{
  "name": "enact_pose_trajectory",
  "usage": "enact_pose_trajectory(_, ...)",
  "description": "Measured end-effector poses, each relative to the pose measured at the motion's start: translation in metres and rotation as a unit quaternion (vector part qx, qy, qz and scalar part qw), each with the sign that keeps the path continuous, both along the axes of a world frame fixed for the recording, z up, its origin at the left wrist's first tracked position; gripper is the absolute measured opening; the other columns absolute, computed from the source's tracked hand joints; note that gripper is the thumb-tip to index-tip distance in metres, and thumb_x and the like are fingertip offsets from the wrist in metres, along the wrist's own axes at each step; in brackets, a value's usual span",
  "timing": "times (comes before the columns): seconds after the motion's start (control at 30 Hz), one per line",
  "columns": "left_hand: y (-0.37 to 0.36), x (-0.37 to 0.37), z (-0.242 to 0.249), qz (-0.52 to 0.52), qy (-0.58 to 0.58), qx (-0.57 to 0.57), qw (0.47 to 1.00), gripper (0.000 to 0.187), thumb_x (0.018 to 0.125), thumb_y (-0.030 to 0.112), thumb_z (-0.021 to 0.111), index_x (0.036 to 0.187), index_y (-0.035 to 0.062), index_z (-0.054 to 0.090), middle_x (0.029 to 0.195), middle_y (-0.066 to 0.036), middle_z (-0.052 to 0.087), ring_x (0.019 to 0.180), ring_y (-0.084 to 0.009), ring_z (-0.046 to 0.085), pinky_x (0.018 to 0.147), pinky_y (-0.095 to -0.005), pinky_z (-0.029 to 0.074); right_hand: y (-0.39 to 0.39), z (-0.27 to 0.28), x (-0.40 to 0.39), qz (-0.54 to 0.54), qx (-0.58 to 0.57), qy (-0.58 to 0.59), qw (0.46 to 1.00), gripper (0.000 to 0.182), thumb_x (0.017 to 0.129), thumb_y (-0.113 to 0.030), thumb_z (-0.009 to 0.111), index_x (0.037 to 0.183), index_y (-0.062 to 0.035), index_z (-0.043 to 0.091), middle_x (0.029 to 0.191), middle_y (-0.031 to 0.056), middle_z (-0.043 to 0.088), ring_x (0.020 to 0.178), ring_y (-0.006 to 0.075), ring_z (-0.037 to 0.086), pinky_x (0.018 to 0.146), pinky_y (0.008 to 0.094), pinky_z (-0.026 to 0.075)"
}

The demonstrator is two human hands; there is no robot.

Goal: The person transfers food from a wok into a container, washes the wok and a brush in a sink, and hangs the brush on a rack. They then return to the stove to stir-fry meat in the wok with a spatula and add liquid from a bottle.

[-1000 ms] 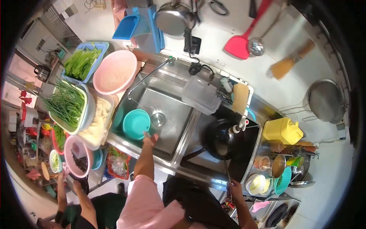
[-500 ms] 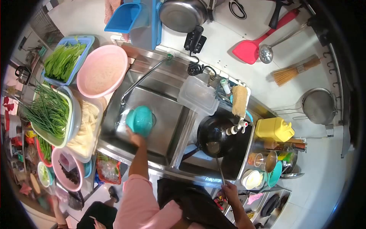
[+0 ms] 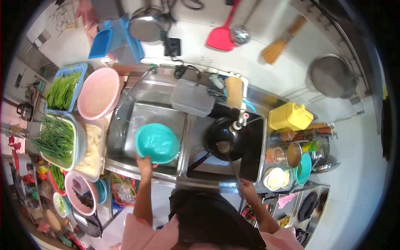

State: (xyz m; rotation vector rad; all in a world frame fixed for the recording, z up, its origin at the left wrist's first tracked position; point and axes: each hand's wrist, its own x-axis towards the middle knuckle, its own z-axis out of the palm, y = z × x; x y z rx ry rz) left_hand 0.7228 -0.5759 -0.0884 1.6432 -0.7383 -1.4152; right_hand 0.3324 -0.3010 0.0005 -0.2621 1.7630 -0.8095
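My left hand [image 3: 145,165] is closed on the near rim of a teal bowl [image 3: 157,143], which is over the left sink basin [image 3: 125,137]. The bowl's glossy inside faces up, and it looks wet. My right hand [image 3: 247,188], at the front edge of the right basin, grips the long thin handle of a ladle [image 3: 223,146]. The ladle's head rests inside a black wok [image 3: 212,133] in that basin. A white tap [image 3: 241,121] reaches over the wok. The wok's own handle points toward me at the lower left.
Left of the sink stand a pink basin [image 3: 98,92], a tub of leafy greens [image 3: 64,91] and a tub of chives [image 3: 54,141]. A clear plastic box [image 3: 191,98] lies behind the sinks. A yellow jug [image 3: 290,116] and several bowls stand on the right.
The teal bowl has turned from tipped, outside showing, to inside facing up, and has come nearer with my left hand. My right hand still holds the ladle in the wok. The view has shifted.
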Motion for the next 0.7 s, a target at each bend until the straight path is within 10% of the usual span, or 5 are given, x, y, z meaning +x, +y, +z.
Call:
enact_pose_trajectory(0.33,0.05,-0.149,0.081,-0.098,-0.151,-0.141,0.974,0.059,0.094,0.0,0.053,0.149,0.0104,0.034,0.107,-0.017,0.067,0.049,-0.0148,0.059,0.032,-0.0262,0.044,-0.004,-0.038,-0.038,0.029,-0.05,-0.094,0.994,0.016,0.091,-0.016,0.064,0.089,0.0001,0.062,0.064,0.0014,0.052,0.048,0.0102,0.049,0.041,0.0278,0.037)
enact_pose_trajectory(0.47,0.059,-0.199,0.075,-0.151,-0.425,-0.243,0.859,0.088,0.081,-0.01,0.058,0.156,0.0229,0.023,0.151,-0.025,0.036,0.126,-0.04,0.053,0.087,-0.0387,0.055,0.002,-0.05,-0.049,0.042,-0.081,-0.119,0.989,0.018,0.092,-0.017,0.064,0.099,-0.0001,0.062,0.065,0.0006,0.054,0.046,0.0096,0.05,0.041,0.0264,0.039)
enact_pose_trajectory(0.5,0.063,-0.209,0.08,-0.172,-0.403,-0.245,0.865,0.097,0.075,-0.013,0.058,0.156,0.0259,0.021,0.16,-0.025,0.013,0.144,-0.0441,0.024,0.106,-0.0414,0.042,0.002,-0.05,-0.052,0.056,-0.085,-0.113,0.988,0.019,0.092,-0.017,0.064,0.101,-0.0003,0.062,0.065,0.0,0.054,0.047,0.0092,0.05,0.041,0.0261,0.04)
enact_pose_trajectory(0.7,0.082,-0.255,0.096,-0.18,-0.438,-0.211,0.855,0.096,0.077,-0.014,0.055,0.156,0.0283,0.022,0.161,-0.023,0.01,0.141,-0.0429,0.031,0.103,-0.0405,0.045,0.014,-0.065,-0.067,0.018,-0.099,-0.128,0.987,0.018,0.092,-0.016,0.064,0.102,-0.0012,0.065,0.066,-0.0001,0.054,0.05,0.0098,0.049,0.045,0.0269,0.038)
